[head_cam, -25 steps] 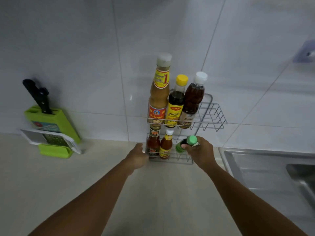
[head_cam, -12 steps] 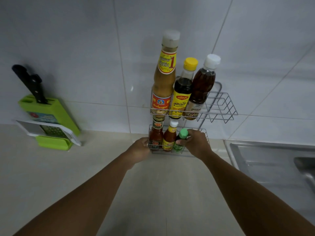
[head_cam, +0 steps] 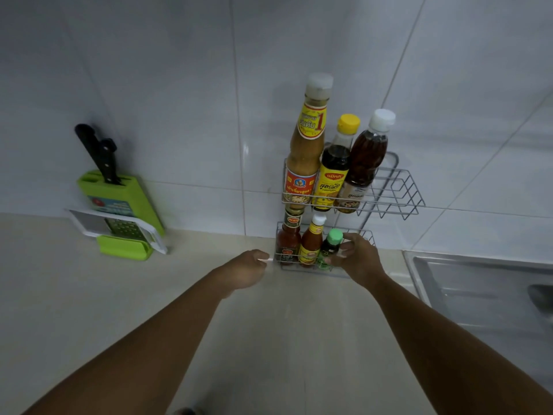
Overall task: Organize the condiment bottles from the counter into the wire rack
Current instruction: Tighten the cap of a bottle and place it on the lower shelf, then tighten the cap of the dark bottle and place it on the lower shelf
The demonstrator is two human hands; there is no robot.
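Note:
The wire rack [head_cam: 396, 202] stands against the tiled wall with two tiers. Its upper tier holds a tall tan sauce bottle [head_cam: 305, 154], a yellow-capped dark sauce bottle [head_cam: 335, 172] and a white-capped brown bottle [head_cam: 366, 157]. In the lower tier stand a red sauce bottle [head_cam: 288, 239], an orange chili bottle [head_cam: 311, 242] and a small green-capped bottle [head_cam: 330, 245], upright at the right of the row. My right hand [head_cam: 357, 260] is just right of the green-capped bottle, fingers spread around it. My left hand [head_cam: 247, 269] is curled on the lower tier's front left corner wire.
A green knife block [head_cam: 119, 199] with a black-handled knife [head_cam: 97, 152] and a white grater [head_cam: 119, 226] sits at the left on the beige counter [head_cam: 185, 295]. A steel sink [head_cam: 478, 292] lies to the right of the rack.
The green-capped bottle went from tilted in my right hand to upright in the lower tier. My right fingers have loosened from it. My left hand stays at the rack's corner.

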